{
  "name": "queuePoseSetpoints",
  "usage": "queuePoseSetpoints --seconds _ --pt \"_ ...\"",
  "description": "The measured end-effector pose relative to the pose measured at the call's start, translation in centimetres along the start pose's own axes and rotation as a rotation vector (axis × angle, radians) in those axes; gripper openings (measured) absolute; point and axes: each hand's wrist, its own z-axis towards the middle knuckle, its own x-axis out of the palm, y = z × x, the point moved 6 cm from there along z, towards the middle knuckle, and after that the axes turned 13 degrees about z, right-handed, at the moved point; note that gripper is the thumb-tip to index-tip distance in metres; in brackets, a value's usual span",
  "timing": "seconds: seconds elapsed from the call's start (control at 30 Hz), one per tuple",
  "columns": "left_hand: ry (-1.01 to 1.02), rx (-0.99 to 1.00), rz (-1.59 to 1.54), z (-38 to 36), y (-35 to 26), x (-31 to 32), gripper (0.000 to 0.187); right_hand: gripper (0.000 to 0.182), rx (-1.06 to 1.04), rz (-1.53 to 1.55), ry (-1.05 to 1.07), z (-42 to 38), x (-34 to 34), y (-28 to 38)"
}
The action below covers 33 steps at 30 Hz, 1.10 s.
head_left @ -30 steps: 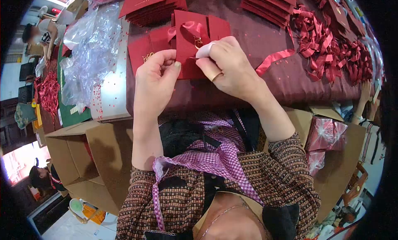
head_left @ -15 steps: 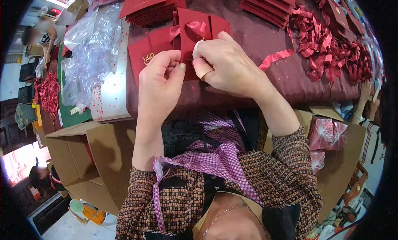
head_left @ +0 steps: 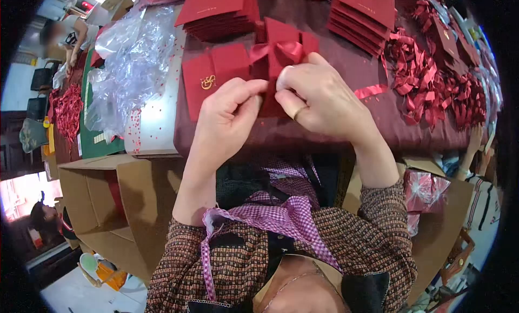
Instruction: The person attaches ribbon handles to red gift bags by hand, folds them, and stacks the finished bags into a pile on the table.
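A red gift bag (head_left: 279, 31) with a satin ribbon bow (head_left: 287, 52) across its front lies before me on the table. My left hand (head_left: 228, 118) is closed at the bag's near left side, thumb and forefinger pinched on the red ribbon. My right hand (head_left: 330, 99) is closed just beside it, below the bow, also pinching the ribbon; the ends between the fingers are mostly hidden. A ring shows on that hand. To the left, partly under the bag, is another red piece (head_left: 194, 70) with a gold emblem.
Stacked red bags (head_left: 213, 10) stand beyond my hands, with another stack (head_left: 363, 21) at right. A ribbon heap (head_left: 416, 81) lies farther right, crumpled clear plastic (head_left: 132, 59) at left. Open cardboard boxes (head_left: 143, 205) sit below the table edge. Other people are at both sides.
The view has shifted, so the table appears lower and further right. My hands stay close together at the bag, and more of the bow now shows above them.
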Motion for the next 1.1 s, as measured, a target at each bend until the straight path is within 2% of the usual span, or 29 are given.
queuePoseSetpoints --seconds 0.1,0.27,0.33,0.37,0.43,0.47,0.57,0.63,0.67,0.77,0.83,0.87,1.0,1.07,1.1 --pt "0.008 0.159 0.06 0.3 0.3 0.6 0.02 0.012 -0.013 0.041 -0.036 -0.4 0.0 0.4" --pt "0.019 0.098 0.024 0.2 1.1 0.6 0.013 0.014 -0.012 0.016 0.007 -0.7 0.0 0.2" --pt "0.046 0.098 0.065 0.3 0.8 0.2 0.013 0.013 0.035 0.219 0.054 -0.2 -0.8 -0.2" --pt "0.067 0.099 0.108 0.3 0.7 0.3 0.014 0.016 0.01 0.11 -0.015 -0.1 -2.0 0.7" --pt "0.051 0.107 0.094 0.2 0.6 0.9 0.013 0.02 -0.188 -0.103 -0.068 0.5 -1.5 1.6" --pt "0.052 0.093 0.029 0.2 0.6 1.1 0.013 0.019 -0.227 -0.206 -0.044 0.5 -0.7 1.5" --pt "0.075 0.074 -0.039 0.0 1.3 1.2 0.01 0.019 -0.275 -0.181 -0.016 0.5 -0.4 0.8" --pt "0.184 -0.203 -0.162 -0.3 3.3 1.6 0.009 0.017 -0.288 -0.107 -0.006 0.5 -1.0 1.2" --pt "0.169 -0.28 -0.428 -0.4 4.4 1.7 0.009 0.016 -0.278 -0.071 0.023 0.5 -1.1 1.4" --pt "-0.098 -0.634 -0.847 -0.2 6.1 0.3 0.009 0.015 -0.245 -0.001 0.038 0.2 -1.8 1.5" --pt "0.035 -0.523 -1.287 0.8 8.2 0.2 0.013 0.018 -0.231 0.0 -0.004 0.1 -2.4 1.3" --pt "0.05 -0.548 -1.417 0.9 9.4 0.0 0.015 0.018 -0.229 -0.001 -0.005 0.1 -2.5 1.2" --pt "0.066 -0.561 -1.608 0.8 8.9 0.7 0.017 0.017 -0.183 -0.006 -0.016 0.1 -2.6 0.1" --pt "0.073 -0.392 -1.639 1.0 8.4 0.8 0.021 0.014 -0.17 0.024 -0.013 0.2 -2.4 -0.2" --pt "0.076 -0.393 -1.639 0.8 7.3 1.1 0.021 0.014 -0.167 0.023 -0.014 0.3 -2.4 -0.3"
